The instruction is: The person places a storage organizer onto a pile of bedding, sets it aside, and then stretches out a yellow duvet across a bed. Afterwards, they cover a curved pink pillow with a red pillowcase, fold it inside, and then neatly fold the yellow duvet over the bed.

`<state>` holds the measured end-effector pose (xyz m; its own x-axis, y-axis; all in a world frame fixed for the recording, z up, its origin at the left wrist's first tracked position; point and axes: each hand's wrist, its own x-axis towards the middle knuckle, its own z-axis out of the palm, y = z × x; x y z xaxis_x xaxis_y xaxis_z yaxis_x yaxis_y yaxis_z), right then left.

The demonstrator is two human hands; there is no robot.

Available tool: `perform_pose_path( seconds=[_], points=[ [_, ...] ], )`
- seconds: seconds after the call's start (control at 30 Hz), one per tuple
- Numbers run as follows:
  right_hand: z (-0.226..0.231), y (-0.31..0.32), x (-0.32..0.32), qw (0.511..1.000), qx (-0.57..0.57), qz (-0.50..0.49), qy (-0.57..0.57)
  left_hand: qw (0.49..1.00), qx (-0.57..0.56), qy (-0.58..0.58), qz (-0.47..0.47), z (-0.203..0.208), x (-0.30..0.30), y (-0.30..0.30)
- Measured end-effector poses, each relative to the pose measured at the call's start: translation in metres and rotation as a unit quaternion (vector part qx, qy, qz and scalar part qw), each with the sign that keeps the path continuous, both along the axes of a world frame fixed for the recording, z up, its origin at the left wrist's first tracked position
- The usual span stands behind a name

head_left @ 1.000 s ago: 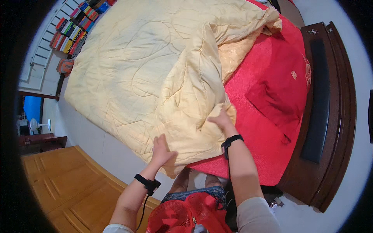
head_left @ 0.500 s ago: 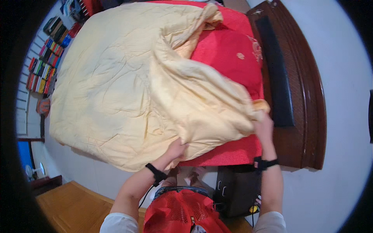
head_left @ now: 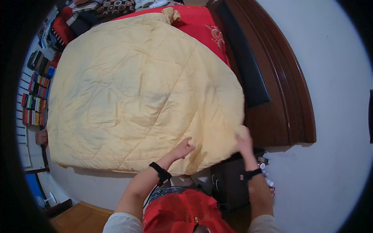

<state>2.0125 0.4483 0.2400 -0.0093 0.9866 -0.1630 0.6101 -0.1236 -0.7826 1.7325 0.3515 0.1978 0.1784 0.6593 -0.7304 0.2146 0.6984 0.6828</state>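
From here I see the pale yellow quilted blanket (head_left: 143, 97) spread flat over the bed, its long axis running away from me toward the far red bedsheet (head_left: 198, 23). My left hand (head_left: 182, 148) rests on the near hem, fingers loosely apart and flat. My right hand (head_left: 244, 141) pinches the near right corner, fingers closed on the fabric, and is nearer the dark wooden headboard (head_left: 279, 97). The hem overhangs the near bed edge; little room lies beside the dark nightstand (head_left: 229, 186).
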Motion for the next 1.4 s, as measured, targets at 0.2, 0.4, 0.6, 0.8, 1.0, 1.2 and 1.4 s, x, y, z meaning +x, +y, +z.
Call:
perform_pose_path(
  seconds=[0.2,0.4,0.6,0.8,1.0,1.2,1.4],
  points=[
    [-0.025,-0.051,-0.153,0.899,-0.02,0.435,0.043,0.961,0.113,-0.135,0.212,0.009,-0.038,0.045],
    [-0.032,0.017,-0.131,0.866,-0.255,0.32,0.288,0.926,0.102,0.051,0.361,-0.046,-0.133,-0.031],
    [-0.14,0.157,-0.087,0.923,-0.32,-0.007,0.212,0.902,0.136,0.039,0.409,-0.084,-0.119,-0.063],
    [-0.187,0.221,-0.128,0.825,-0.382,-0.129,0.396,0.894,0.144,0.011,0.424,-0.109,-0.091,-0.055],
    [-0.209,0.275,-0.166,0.772,-0.346,-0.155,0.51,0.907,0.164,0.009,0.389,-0.139,-0.086,-0.063],
    [-0.216,0.305,-0.181,0.821,-0.316,-0.241,0.409,0.892,0.132,-0.019,0.433,-0.152,-0.085,-0.074],
    [-0.18,0.344,-0.16,0.861,-0.174,-0.322,0.354,0.902,0.136,-0.005,0.409,-0.143,-0.085,-0.074]
  ],
)
